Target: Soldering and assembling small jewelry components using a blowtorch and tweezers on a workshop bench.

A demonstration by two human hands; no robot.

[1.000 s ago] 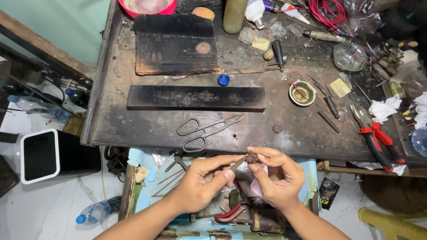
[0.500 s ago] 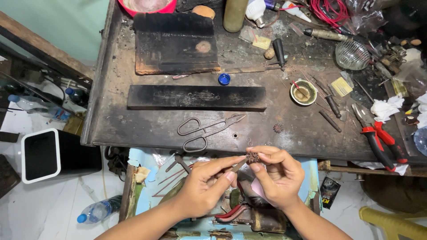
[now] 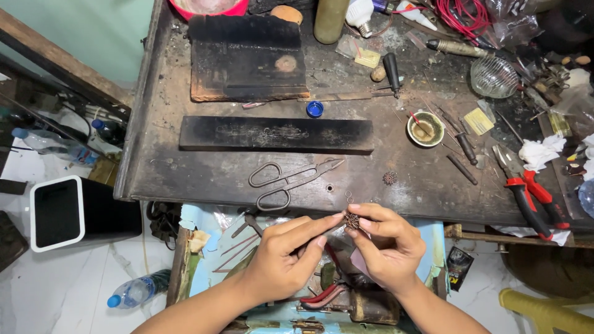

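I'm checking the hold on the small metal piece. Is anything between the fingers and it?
Nothing visible. The left hand and right hand both pinch the small brown metal piece directly with bare fingertips, just below the workbench edge. The scissors lie apart.

Small piece (image 3: pixel 352 220) pinched between left hand (image 3: pixel 286 253) and right hand (image 3: pixel 387 244): dull coppery metal, rough lacy texture. Worktop (image 3: pixel 185 173): dark, scorched, matt wood, scuffed and stained, paler worn patch toward its front edge. Long block (image 3: pixel 276 134): blackened, charred-looking wood, matt. Shears (image 3: pixel 291 179): grey bare metal, dull. Pliers (image 3: pixel 529 192) at right edge: red glossy plastic grips, steel jaws. Bowl (image 3: pixel 493 77) near back right corner: clear ribbed glass. Small cap (image 3: pixel 315 109): blue plastic, smooth.
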